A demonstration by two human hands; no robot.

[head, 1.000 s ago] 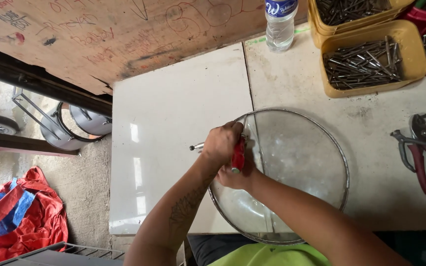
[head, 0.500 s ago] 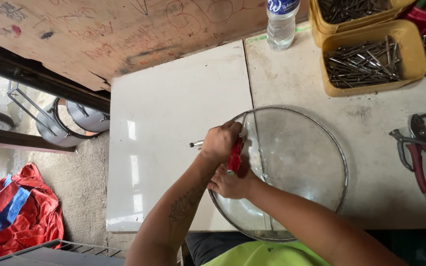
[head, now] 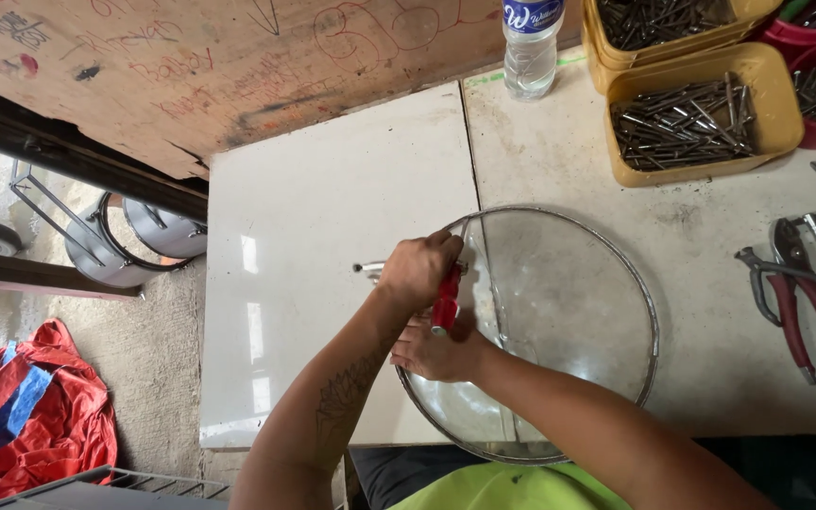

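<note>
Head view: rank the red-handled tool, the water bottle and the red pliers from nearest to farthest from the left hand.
From the left hand:
1. Red-handled tool, gripped in that hand over the glass lid's rim.
2. Water bottle, up at the table's far edge.
3. Red pliers, far right on the table.

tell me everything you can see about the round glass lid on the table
The glass lid is a large clear disc with a thin metal rim, lying flat on the pale table, its near edge reaching the table's front. The glass looks a little smudged, and a seam in the tabletop shows through it. At its left rim the left hand grips a red-handled tool against the edge, while the right hand rests on the glass beside it. Nothing else touches it.
</note>
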